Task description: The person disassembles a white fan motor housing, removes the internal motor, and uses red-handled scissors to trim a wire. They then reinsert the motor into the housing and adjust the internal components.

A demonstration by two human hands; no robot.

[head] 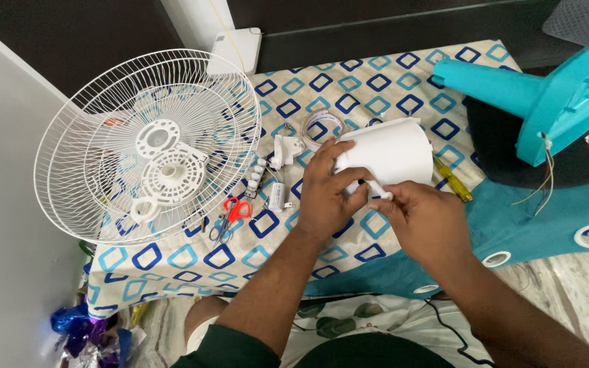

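My left hand (327, 192) grips the near end of a white plastic fan motor housing (393, 151), held above a cloth with blue square patterns (349, 88). My right hand (423, 218) pinches a small white part (378, 190) at the housing's lower edge, fingertips touching my left hand. A yellow-handled screwdriver (453, 180) lies just right of the housing, partly hidden behind it.
White wire fan guards (148, 146) lie stacked at the left. Red-handled scissors (232, 217), small white parts (270, 178) and a tape roll (320, 123) lie between guards and hands. A turquoise fan stand (533, 95) with loose wires lies at the right.
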